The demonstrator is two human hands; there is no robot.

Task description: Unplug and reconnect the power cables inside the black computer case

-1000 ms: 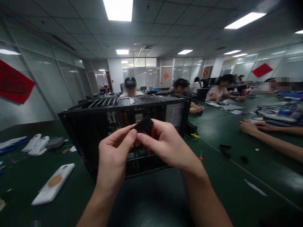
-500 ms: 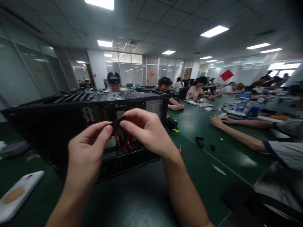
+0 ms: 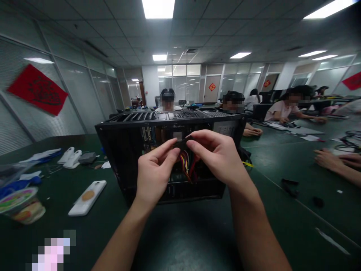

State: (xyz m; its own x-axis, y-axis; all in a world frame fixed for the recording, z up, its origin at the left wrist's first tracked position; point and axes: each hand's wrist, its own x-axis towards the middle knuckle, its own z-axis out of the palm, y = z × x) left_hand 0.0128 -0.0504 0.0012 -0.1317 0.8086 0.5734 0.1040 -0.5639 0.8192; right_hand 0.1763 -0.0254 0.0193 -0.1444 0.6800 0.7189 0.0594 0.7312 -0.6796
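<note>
An open black computer case point(image 3: 124, 150) stands on the green table point(image 3: 197, 233) right in front of me. Both hands are raised before its open side. My left hand point(image 3: 153, 175) pinches one end of a small black connector point(image 3: 182, 142) between thumb and forefinger. My right hand point(image 3: 218, 156) pinches its other end. A bundle of red, yellow and black wires point(image 3: 188, 165) hangs from the connector down into the case.
A white phone case point(image 3: 88, 197) lies left of the computer, with white and grey devices point(image 3: 72, 158) further back. A food cup point(image 3: 21, 205) sits at the left edge. Other people sit along the table; one person's hands point(image 3: 335, 160) rest at right near small black parts point(image 3: 290, 185).
The view swung right and then back left. My hands stayed pinched on the connector, and the coloured wires now show hanging below it.
</note>
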